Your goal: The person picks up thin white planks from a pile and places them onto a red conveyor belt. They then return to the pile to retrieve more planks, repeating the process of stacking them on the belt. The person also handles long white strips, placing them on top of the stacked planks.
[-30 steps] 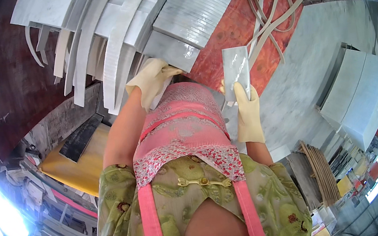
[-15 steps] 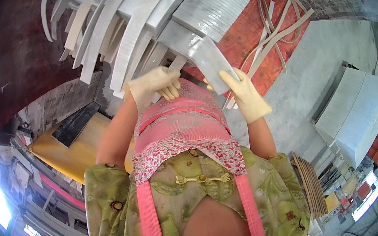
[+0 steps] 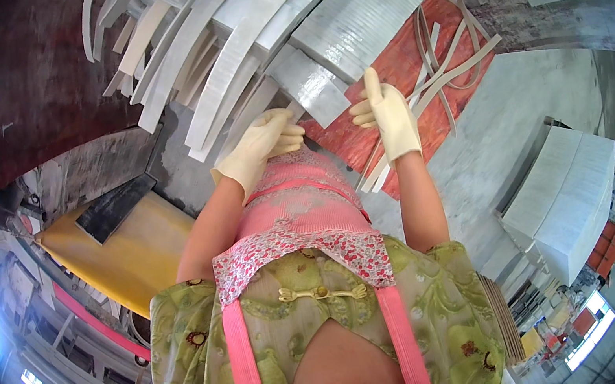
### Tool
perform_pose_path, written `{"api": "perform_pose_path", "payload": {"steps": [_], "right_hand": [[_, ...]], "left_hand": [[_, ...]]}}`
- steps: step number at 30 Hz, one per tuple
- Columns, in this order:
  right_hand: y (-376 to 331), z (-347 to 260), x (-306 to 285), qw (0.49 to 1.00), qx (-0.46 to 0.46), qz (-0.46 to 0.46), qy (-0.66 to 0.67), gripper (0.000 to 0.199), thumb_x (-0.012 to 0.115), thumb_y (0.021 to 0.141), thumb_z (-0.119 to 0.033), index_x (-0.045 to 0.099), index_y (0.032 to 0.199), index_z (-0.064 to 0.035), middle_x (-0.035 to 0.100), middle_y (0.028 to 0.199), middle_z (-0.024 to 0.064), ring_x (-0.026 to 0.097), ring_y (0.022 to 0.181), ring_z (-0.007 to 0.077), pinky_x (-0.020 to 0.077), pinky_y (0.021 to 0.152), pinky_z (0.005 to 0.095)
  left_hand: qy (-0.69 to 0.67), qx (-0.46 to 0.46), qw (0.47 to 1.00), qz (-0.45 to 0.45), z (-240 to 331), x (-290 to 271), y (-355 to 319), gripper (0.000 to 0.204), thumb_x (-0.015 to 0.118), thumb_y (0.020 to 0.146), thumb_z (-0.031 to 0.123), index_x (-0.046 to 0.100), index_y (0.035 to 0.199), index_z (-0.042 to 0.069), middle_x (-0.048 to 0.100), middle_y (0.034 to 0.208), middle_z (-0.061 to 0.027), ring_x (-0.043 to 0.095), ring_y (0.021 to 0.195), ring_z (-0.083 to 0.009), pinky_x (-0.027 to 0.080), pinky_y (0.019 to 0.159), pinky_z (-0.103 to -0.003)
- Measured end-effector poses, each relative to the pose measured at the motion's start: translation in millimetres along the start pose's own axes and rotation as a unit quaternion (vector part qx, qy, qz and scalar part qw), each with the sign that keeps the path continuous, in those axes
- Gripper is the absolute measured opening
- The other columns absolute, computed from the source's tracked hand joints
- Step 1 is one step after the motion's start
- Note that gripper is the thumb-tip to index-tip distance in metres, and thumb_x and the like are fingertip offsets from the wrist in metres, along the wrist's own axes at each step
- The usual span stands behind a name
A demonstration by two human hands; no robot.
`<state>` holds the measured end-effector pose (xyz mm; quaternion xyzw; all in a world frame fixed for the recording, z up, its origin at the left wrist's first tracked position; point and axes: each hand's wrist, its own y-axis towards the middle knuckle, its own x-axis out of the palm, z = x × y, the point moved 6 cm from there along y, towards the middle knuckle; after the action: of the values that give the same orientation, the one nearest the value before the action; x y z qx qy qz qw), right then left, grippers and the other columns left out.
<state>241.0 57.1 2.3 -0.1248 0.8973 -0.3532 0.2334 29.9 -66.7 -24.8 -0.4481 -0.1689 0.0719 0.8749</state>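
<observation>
Both my hands wear pale cream rubber gloves. A smooth grey-white rectangular slab [image 3: 314, 86] lies flat at the near end of the stacked pieces, between and just beyond my hands. My right hand [image 3: 392, 120] is near the slab's right corner, thumb stretched away from me and fingers loosely bent, holding nothing. To the left, my left hand [image 3: 262, 143] hovers over my pink apron [image 3: 294, 182]. Its fingers are loosely curved toward the right, apart from the thumb, and nothing shows in them.
Long pale strips [image 3: 228, 85] jut toward me at the left of the stack. A ridged grey-white row of slabs [image 3: 369, 16] extends beyond. Loose bands [image 3: 455, 62] lie on a red sheet [image 3: 344, 143]. A large whitish block [image 3: 562, 194] stands at right, a yellow panel [image 3: 137, 249] at left.
My right hand has let go of the slab, which now lies flat on the stack. My left hand has loosened its curled fingers and stayed near the apron.
</observation>
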Motion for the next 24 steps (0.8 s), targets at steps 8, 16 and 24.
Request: {"api": "perform_pose_path", "payload": {"steps": [8,16,24], "right_hand": [[-21,60,36,0.986,0.000,-0.028,0.162,0.077,0.051,0.101,-0.058,0.049,0.137,0.0099,0.061,0.124,0.0200,0.061,0.115,0.0287,0.0488,0.101,0.0390],[37,45,53,0.995,-0.016,0.027,-0.092,0.051,0.047,0.099,-0.045,0.060,0.105,0.0041,0.057,0.092,0.0193,0.058,0.086,0.0244,0.0447,0.082,0.0377],[14,51,53,0.962,-0.208,-0.025,-0.174,0.028,0.053,0.094,-0.023,0.060,0.104,0.0021,0.061,0.097,0.0189,0.060,0.093,0.0299,0.0464,0.089,0.0402]], "left_hand": [[-0.128,0.065,0.985,-0.099,23,36,30,0.043,0.050,0.103,0.021,0.045,0.137,-0.005,0.055,0.140,-0.0180,0.055,0.130,-0.0255,0.040,0.113,-0.036],[-0.075,0.030,0.996,-0.033,31,31,48,0.032,0.052,0.100,0.014,0.051,0.124,-0.007,0.060,0.130,-0.0211,0.060,0.122,-0.0297,0.048,0.106,-0.037],[0.229,0.213,0.932,0.185,26,-46,67,0.045,0.053,0.094,0.032,0.062,0.128,0.004,0.066,0.119,-0.0262,0.061,0.117,-0.0384,0.046,0.101,-0.040]]}}
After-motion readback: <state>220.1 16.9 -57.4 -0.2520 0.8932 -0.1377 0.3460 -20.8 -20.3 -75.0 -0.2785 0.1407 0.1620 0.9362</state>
